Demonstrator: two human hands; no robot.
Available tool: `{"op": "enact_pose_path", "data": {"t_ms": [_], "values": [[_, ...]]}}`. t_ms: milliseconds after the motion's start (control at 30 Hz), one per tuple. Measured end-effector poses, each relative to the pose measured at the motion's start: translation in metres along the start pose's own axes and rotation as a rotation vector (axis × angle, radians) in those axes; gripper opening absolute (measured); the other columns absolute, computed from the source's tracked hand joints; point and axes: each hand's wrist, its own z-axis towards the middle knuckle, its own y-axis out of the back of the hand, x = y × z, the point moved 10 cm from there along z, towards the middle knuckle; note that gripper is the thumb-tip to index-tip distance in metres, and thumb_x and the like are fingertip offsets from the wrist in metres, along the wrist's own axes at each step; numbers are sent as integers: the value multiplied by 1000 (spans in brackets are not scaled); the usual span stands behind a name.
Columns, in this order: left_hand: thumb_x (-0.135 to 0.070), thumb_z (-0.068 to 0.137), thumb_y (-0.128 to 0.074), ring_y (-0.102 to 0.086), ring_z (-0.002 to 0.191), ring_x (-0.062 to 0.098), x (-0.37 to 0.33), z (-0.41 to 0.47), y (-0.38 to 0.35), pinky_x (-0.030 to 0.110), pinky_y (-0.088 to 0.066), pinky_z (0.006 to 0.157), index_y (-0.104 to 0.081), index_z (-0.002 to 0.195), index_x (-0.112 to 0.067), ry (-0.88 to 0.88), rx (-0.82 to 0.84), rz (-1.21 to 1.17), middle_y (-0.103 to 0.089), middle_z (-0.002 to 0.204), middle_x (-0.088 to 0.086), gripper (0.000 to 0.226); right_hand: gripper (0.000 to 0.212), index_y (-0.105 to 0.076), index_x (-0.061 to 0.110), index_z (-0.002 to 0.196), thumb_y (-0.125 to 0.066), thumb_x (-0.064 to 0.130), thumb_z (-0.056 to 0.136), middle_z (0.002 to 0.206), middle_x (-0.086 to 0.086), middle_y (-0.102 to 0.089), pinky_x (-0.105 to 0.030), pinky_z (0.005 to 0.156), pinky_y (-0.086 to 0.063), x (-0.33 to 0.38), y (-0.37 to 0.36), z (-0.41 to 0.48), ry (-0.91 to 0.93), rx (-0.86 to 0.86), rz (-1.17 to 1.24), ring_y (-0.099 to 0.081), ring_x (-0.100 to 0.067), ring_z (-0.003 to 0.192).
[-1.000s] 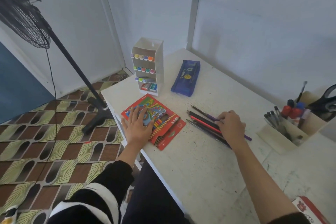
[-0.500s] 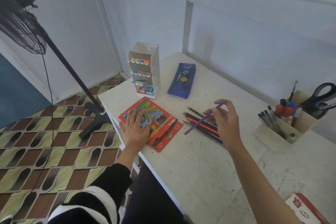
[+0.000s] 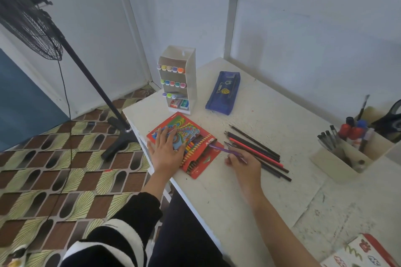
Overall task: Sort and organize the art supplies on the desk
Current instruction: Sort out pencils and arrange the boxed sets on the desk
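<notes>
Head view. White surface (image 3: 249, 197) ran from its near left corner toward the wall. Its left edge dropped to a patterned floor, where a standing fan (image 3: 28, 24) had its base close by. Layout matched the frame half a second before; only the right hand had moved.

Bare room lay in front of the person and between the pencil box and the organiser (image 3: 334, 158), which stood far right holding pens and bottles. Marker rack (image 3: 188, 71) stood upright at the far left corner, near the edge. Blue pencil case (image 3: 223, 93) lay just right of it, apart.

Red pencil box (image 3: 201, 159) lay open near the left edge, flap folded out, a row of coloured pencils showing, lid printed in many colours. Loose pencils (image 3: 260, 154), mostly dark with one red, lay fanned just right of the box.

Left hand (image 3: 166, 150) lay flat on the box lid as before, fingers straight and spread. Right hand (image 3: 245, 166), raised over the loose pencils half a second ago, had come down low between them and the box, fingers pinching the purple pencil (image 3: 219, 148). That pencil, earlier tilted up in the air, pointed left with its tip over the open flap. Whether it touched the box could not be told.
</notes>
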Motion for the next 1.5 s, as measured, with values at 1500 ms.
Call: {"op": "enact_pose_path", "data": {"t_ms": [1500], "values": [[-50,94,-44,1,147,14,-2,-1,3,45,13,115,-29,146,-32,-4,-9,-19,-15,158,-6,57,11,-72,2,92,-69,5,82,93,-12,-61,-4,66,-36,72,-1,74,430,15,-876,-57,-17,74]]}}
